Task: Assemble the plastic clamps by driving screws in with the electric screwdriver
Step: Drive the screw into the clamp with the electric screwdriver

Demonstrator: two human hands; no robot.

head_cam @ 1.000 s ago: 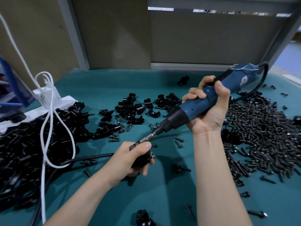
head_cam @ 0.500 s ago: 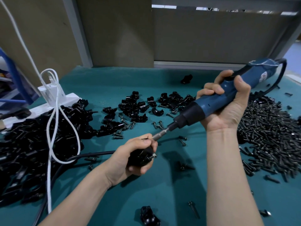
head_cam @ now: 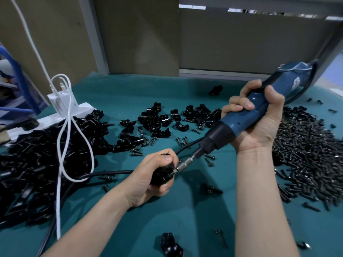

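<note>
your left hand [head_cam: 146, 179] curls round black clamp [head_cam: 161, 175], just above teal mat [head_cam: 185, 219] | your right hand [head_cam: 259, 119] wraps blue screwdriver [head_cam: 246, 117], bit on screw [head_cam: 175, 171] at clamp | screw pile [head_cam: 306, 151] right, clamp heap [head_cam: 42, 154] left

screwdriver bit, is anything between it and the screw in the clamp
Nothing visible does. The screwdriver, held by the right hand, has its bit on the screw in the clamp that the left hand grips. The left thumb lies just above the bit, not across it.
</note>
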